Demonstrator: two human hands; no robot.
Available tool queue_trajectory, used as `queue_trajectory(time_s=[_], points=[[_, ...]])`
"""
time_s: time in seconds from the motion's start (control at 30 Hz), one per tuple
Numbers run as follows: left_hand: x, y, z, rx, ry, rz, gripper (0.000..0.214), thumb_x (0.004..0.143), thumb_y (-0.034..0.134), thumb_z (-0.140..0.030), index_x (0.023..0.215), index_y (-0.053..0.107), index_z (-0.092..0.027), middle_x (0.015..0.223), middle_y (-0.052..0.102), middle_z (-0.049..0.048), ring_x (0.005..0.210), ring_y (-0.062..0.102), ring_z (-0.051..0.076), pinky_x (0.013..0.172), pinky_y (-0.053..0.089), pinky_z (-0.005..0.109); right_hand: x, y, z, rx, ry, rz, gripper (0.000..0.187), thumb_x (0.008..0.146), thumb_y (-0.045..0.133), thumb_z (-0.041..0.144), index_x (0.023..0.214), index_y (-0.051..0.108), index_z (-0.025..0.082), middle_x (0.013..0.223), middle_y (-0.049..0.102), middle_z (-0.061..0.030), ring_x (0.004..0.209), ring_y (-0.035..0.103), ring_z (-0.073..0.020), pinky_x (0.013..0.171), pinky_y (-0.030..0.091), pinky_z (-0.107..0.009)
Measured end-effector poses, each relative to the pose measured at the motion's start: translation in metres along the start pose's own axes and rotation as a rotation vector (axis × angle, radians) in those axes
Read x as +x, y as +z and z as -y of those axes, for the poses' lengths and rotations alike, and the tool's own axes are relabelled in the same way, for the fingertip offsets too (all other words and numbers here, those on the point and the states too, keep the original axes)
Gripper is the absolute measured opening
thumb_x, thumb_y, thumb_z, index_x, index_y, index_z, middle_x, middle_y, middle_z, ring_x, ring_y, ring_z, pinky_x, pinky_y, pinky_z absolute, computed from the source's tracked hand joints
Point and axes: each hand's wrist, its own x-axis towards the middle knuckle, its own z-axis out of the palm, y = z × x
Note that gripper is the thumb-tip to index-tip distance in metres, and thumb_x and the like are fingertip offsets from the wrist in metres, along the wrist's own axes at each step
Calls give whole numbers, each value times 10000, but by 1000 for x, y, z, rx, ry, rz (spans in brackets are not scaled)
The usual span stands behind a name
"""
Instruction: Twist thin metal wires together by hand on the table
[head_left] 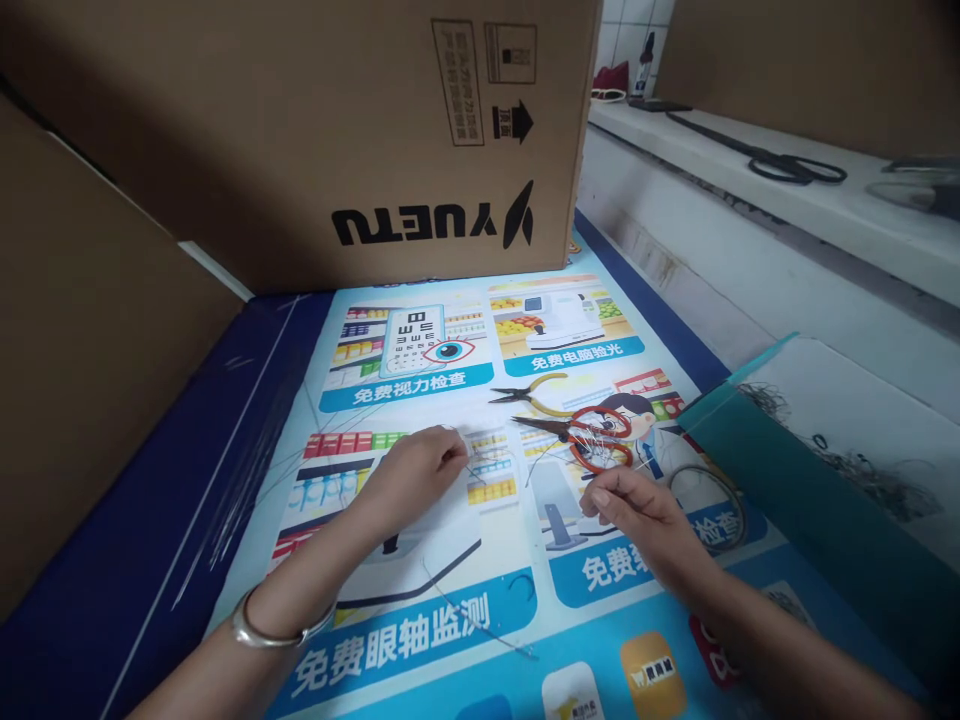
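My left hand is closed over the printed sheet, its fingers curled in a pinch. A thin wire runs out from its fingertips. My right hand is also closed, thumb against the forefinger. What it pinches, if anything, is too fine to make out. Just beyond it lie scissors with red handles, with several short shiny wire pieces over the handles. Behind them rest pliers with yellow handles. A loop of wire lies to the right of my right hand.
Long thin wires lie on the blue cloth at left. A thin wire strand rests in front. At right stands a teal box holding tangled wire bits. A large cardboard box walls the back; black scissors lie on the ledge.
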Motion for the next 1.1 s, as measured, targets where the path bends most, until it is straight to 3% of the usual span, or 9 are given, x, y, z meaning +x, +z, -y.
queue_trajectory(time_s=[0.1, 0.2, 0.3, 0.4, 0.57, 0.87, 1.1], points=[[-7, 3, -1, 12, -16, -30, 170, 840, 452, -228, 794, 610, -187, 804, 632, 48, 758, 570, 209, 697, 419, 331, 0, 0, 0, -11, -5, 6, 199, 892, 498, 336, 806, 584, 178, 785, 599, -28, 715, 526, -150, 640, 433, -250], [-27, 1, -23, 9, 18, -43, 129, 843, 483, -226, 872, 606, -200, 909, 635, 53, 885, 552, 228, 810, 390, 374, 0, -1, 1, -19, -15, 9, 200, 896, 493, 332, 806, 584, 179, 784, 596, -27, 725, 527, -153, 645, 430, -252], [-50, 3, -49, -78, 161, 117, 117, 853, 503, -210, 800, 607, -204, 854, 633, 34, 845, 552, 209, 784, 392, 360, 0, -1, 1, -21, -14, 11, 196, 893, 497, 333, 813, 586, 178, 787, 603, -28, 729, 533, -156, 642, 431, -252], [-63, 12, -66, -85, 205, 213, 64, 837, 551, -208, 834, 614, -199, 876, 631, 41, 864, 552, 219, 783, 391, 362, -1, -1, 1, -15, -8, 9, 197, 884, 509, 341, 812, 587, 176, 781, 608, -28, 720, 535, -155, 634, 433, -249], [-63, 27, -70, -18, 195, 250, 80, 851, 536, -215, 835, 612, -195, 901, 622, 45, 892, 541, 227, 806, 389, 372, -1, 1, 3, 2, 11, -5, 200, 868, 525, 352, 800, 589, 175, 762, 606, -23, 714, 535, -151, 633, 435, -243], [-64, 30, -83, 105, 230, 273, 212, 876, 399, -131, 822, 601, -167, 884, 611, 95, 831, 529, 239, 768, 406, 412, -2, 0, 8, 0, 2, 14, 198, 866, 519, 341, 785, 594, 177, 738, 598, -17, 706, 528, -148, 641, 433, -249], [-68, 27, -80, -126, 182, 212, 146, 884, 380, -184, 813, 508, -190, 857, 592, 64, 790, 529, 211, 735, 430, 353, -9, 4, 12, -124, -26, -8, 152, 862, 515, 279, 775, 586, 177, 723, 600, -21, 694, 555, -155, 641, 440, -254]])
